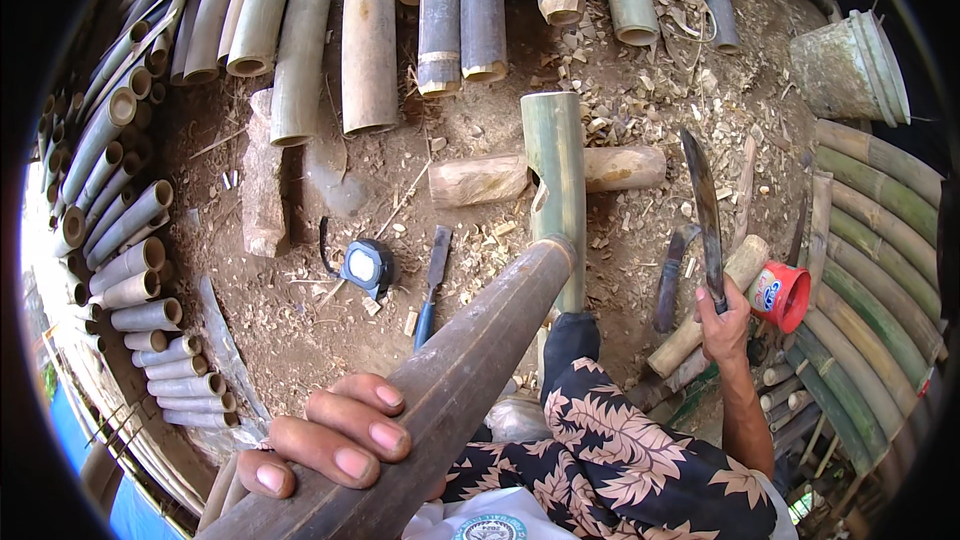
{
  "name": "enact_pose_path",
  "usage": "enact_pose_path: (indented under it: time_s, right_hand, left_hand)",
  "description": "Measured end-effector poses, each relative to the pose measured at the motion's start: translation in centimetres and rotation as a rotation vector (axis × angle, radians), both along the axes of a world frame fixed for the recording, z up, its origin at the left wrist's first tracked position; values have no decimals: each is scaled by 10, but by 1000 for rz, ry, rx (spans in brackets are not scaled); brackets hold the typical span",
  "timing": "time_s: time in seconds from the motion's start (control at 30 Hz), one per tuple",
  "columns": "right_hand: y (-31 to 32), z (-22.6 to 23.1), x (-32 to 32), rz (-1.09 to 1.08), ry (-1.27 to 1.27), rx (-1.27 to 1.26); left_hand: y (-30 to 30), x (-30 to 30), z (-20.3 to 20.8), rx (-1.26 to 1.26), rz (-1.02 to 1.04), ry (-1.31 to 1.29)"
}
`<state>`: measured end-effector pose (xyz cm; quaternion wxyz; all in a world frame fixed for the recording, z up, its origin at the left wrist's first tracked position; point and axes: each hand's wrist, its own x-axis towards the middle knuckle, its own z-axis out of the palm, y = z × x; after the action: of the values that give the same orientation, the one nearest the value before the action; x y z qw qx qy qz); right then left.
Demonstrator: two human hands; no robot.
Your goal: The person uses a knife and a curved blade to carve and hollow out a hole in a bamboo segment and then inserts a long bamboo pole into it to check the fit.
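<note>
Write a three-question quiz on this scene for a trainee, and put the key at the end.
1. Which hand holds the long curved knife?
2. True or false: the tape measure lies to the left of the chisel.
3. What does the left hand grip?
A) the tape measure
B) a brown bamboo pole
C) the chisel

Key:
1. The right hand.
2. True; both lie on the ground.
3. B
</note>
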<state>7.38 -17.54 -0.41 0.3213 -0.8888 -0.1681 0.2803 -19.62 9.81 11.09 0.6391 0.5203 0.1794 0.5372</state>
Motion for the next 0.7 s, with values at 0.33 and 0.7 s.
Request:
enact_pose_path:
  time_s: [0.33, 0.7]
  right_hand:
    - [50, 19, 56, 786, -362, -107]
    - [75, 32, 124, 1282, -523, -445]
  left_hand:
    - [-4, -10, 15, -101, -110, 121]
    - [-13, 8, 6, 56, -35, 34]
